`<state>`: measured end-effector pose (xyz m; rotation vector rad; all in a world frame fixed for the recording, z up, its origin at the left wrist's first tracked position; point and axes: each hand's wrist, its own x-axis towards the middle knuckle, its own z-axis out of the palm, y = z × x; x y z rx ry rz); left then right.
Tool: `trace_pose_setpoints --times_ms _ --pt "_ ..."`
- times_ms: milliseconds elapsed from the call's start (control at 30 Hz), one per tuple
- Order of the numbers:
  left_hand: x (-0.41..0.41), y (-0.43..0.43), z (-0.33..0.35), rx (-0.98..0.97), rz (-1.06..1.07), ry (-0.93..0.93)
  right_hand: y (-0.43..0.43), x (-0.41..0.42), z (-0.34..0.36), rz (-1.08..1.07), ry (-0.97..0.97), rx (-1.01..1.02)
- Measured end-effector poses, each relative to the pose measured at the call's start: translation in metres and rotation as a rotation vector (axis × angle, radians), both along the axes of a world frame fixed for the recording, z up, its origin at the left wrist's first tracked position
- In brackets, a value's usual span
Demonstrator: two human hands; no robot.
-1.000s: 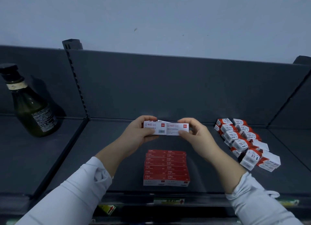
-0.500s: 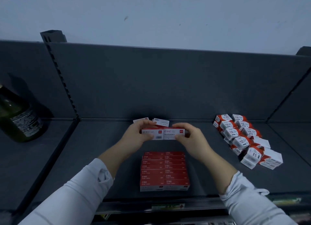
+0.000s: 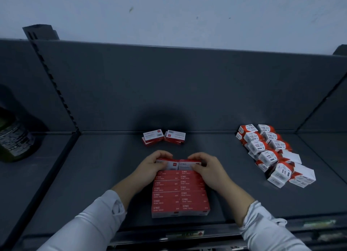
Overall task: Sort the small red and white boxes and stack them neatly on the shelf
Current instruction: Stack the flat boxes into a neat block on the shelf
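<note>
- Grip: our left hand (image 3: 148,166) clamps left box (image 3: 173,165), right hand (image 3: 210,169) clamps right box (image 3: 187,164).
- Rear piles (image 3: 152,138): two.
- Bottle (image 3: 13,138): cut off; we can't read it.

A shop; dark metal shelving (image 3: 112,166) with price-label strip (image 3: 185,234).

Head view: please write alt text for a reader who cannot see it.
A person's left hand and right hand hold two small boxes at the far end of a red block of boxes on a dark shelf. Two loose boxes lie behind it, a box cluster right, a bottle left.
</note>
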<state>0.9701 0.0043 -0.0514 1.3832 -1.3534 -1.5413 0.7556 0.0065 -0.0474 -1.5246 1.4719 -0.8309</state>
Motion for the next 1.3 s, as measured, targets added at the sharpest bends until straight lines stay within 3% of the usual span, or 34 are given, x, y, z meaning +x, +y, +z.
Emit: trace_pose_setpoints --times_ms 433,700,1300 --pt "0.005 0.006 -0.009 -0.058 -0.018 0.012 0.011 -0.014 -0.023 0.038 -0.195 -0.007" --pt "0.005 0.007 -0.013 -0.073 -0.014 0.02 0.012 -0.018 -0.026 0.086 -0.191 0.009" --pt "-0.011 0.015 -0.008 -0.086 0.222 -0.11 0.01 -0.022 -0.037 0.144 -0.144 -0.06"
